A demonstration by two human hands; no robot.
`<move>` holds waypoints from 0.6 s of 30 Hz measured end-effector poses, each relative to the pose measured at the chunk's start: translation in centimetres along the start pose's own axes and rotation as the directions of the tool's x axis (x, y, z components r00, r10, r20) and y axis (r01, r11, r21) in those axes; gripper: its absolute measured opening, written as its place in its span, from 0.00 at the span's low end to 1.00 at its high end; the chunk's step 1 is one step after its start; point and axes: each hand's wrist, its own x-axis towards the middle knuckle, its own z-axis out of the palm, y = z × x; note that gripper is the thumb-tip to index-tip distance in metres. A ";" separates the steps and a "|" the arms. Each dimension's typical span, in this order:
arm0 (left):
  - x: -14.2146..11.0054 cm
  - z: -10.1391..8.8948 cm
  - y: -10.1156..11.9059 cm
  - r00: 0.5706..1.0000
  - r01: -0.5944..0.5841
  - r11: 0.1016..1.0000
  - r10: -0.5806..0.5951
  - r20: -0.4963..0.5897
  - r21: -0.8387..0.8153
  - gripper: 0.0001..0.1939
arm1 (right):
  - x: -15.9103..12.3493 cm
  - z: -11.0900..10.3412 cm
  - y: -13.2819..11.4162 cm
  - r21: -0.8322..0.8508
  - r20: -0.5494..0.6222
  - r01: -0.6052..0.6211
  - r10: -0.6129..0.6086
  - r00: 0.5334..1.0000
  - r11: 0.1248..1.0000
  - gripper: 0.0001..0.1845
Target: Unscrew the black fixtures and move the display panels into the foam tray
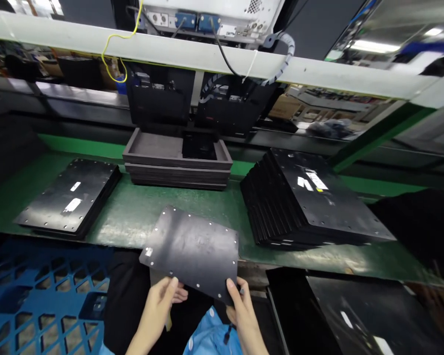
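A flat black panel (196, 246) with small holes along its edges is held tilted over the front edge of the green bench. My right hand (240, 301) grips its lower right corner, thumb on top and fingers underneath. At the lower left edge, my left hand (165, 298) is closed with the thumb against the rim; its fingers curl below the panel. A small white label sits at the panel's left corner. Part of a greyish surface shows under that corner, and I cannot make out what it is.
Similar black panels are stacked at left (68, 197) and in a taller pile at right (318, 192). Grey trays (177, 172) stand at the back, with a black piece inside. A white beam (207, 52) crosses above. Below right lie more dark panels (370, 310); blue lattice (40, 296) is lower left.
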 end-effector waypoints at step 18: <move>7.4 -3.8 12.6 0.940 -0.068 0.446 0.328 -0.092 0.893 0.29 | -2.4 11.4 2.2 0.254 0.268 -0.287 0.218 0.938 0.924 0.43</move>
